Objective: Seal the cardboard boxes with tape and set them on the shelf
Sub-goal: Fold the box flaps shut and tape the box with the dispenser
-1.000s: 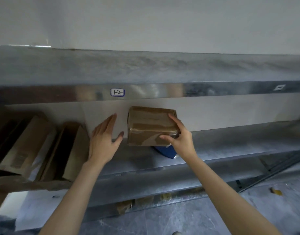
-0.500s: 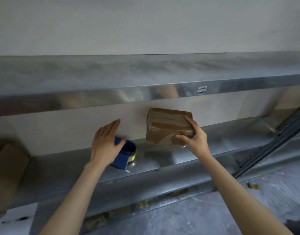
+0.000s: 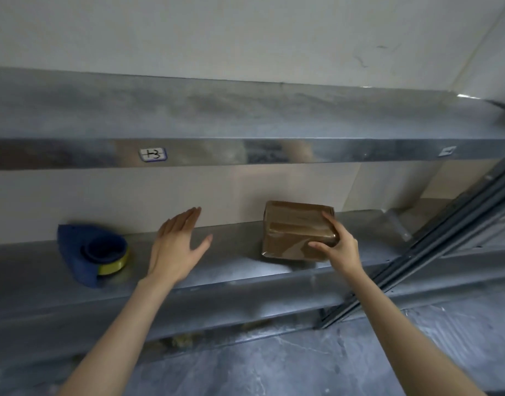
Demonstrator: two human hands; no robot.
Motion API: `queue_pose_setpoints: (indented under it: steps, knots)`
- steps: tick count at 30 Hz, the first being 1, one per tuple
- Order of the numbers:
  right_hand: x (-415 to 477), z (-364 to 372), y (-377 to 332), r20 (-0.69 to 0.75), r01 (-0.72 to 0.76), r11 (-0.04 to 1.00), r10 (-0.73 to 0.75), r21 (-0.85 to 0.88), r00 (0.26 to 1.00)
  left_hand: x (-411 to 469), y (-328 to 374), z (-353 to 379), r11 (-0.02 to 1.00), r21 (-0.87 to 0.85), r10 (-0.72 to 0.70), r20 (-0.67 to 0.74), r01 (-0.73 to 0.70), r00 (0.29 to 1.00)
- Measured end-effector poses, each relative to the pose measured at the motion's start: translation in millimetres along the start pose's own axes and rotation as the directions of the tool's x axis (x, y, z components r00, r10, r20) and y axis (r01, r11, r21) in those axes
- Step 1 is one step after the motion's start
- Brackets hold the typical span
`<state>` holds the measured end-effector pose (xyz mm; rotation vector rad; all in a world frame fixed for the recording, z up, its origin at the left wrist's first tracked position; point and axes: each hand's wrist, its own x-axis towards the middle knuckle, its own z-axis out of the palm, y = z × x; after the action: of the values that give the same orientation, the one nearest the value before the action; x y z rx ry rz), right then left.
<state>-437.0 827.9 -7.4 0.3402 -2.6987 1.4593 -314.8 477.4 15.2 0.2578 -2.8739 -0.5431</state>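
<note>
A small taped cardboard box (image 3: 291,230) is at the metal shelf (image 3: 231,270), right of centre, close to the back wall. My right hand (image 3: 338,247) grips its right side, fingers over the top and thumb on the front. Whether the box rests fully on the shelf I cannot tell. My left hand (image 3: 177,247) hovers open over the shelf, apart from the box, fingers spread. A blue tape dispenser (image 3: 94,252) with a yellowish tape roll lies on the shelf to the left of my left hand.
An upper metal shelf (image 3: 245,150) with a label reading "1-3" (image 3: 153,154) overhangs the box. Dark metal rails (image 3: 445,238) lean diagonally at the right. A grey floor (image 3: 302,364) lies below.
The view and my right hand with the box have shifted right along the shelf. The tape dispenser now lies well left of my left hand. The flat cardboard at left has left the view.
</note>
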Motion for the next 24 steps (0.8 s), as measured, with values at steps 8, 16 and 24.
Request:
queue_pose_setpoints:
  steps: [8,16,24]
  knots:
    - [30,-57,67,0.018,-0.03,0.992,0.033,-0.119,0.999,23,48,32,0.999,0.039,0.002,0.038,-0.003,0.999]
    - [56,-110,112,0.031,-0.079,0.981,0.086,-0.178,0.996,47,100,60,0.997,0.05,0.048,0.059,-0.051,0.997]
    - [73,-148,139,-0.002,-0.102,0.98,0.103,-0.169,0.995,70,158,96,0.991,0.032,0.125,0.127,-0.13,0.984]
